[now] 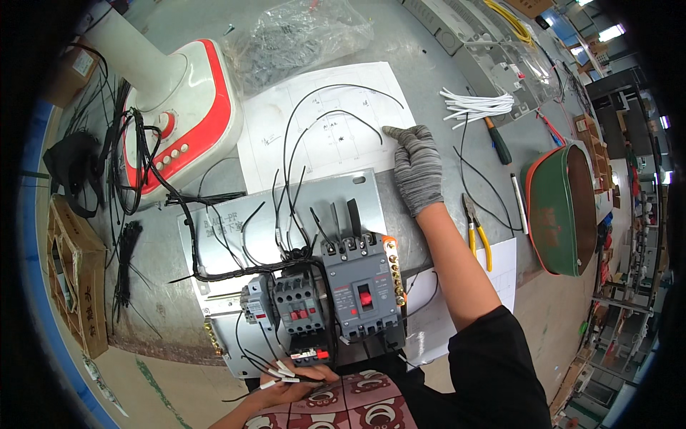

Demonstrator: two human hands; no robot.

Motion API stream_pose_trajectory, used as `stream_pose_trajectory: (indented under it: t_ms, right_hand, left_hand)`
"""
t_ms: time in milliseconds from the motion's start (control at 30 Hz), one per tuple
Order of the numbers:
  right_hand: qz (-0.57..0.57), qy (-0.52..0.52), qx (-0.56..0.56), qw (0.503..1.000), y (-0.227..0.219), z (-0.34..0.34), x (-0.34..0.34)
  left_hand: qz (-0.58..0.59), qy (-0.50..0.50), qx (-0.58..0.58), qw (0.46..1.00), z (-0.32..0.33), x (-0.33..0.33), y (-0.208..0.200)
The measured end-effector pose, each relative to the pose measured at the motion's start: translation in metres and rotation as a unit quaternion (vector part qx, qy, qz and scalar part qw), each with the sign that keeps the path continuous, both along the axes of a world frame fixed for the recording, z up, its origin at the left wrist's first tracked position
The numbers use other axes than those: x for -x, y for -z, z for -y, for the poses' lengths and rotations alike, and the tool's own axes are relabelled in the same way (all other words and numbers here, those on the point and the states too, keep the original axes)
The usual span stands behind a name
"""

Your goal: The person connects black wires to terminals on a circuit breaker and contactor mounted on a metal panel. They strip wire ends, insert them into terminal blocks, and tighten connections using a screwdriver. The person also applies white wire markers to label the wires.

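Observation:
My left hand [304, 380] is at the lower edge of the metal mounting plate [225, 214], its fingers closed around thin black wires with white sleeves [282, 373]. My right hand [416, 168], in a grey striped glove, lies at the right edge of the paper drawing [336, 143], fingers curled together. Whether they pinch anything is hidden. A black wire end curves close beside it. On the plate sit a large grey circuit breaker [363, 289] with a red switch, a contactor [298, 304] and a small relay block [257, 300], joined by a black wire bundle [236, 273].
Yellow-handled pliers [477, 232], a screwdriver [498, 141] and white tubing [479, 106] lie right. A green bin [564, 211] stands beyond. At left are a white-and-red fan base [193, 114] and a cardboard box [82, 286]. A clear plastic bag [300, 39] lies behind.

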State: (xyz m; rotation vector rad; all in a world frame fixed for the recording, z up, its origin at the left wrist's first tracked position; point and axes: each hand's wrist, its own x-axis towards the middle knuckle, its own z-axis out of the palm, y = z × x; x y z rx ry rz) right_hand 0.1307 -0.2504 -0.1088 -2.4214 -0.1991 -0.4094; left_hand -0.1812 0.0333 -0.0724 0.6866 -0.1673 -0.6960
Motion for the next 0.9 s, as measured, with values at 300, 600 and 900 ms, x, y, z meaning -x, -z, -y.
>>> stream_pose_trajectory:
  t_ms: [300, 600, 900]
  right_hand:
    - [0.014, 0.022, -0.096, 0.995, 0.001, 0.004, 0.003]
    - [-0.006, -0.004, -0.086, 0.996, 0.003, 0.005, 0.001]
    - [-0.016, -0.036, -0.015, 0.999, 0.003, 0.0, 0.001]
  left_hand:
    - [-0.015, 0.002, 0.005, 1.0, -0.003, 0.001, 0.001]
    - [-0.048, -0.062, -0.063, 0.995, 0.003, -0.002, -0.012]
    - [-0.125, -0.068, -0.011, 0.99, -0.001, 0.016, 0.003]
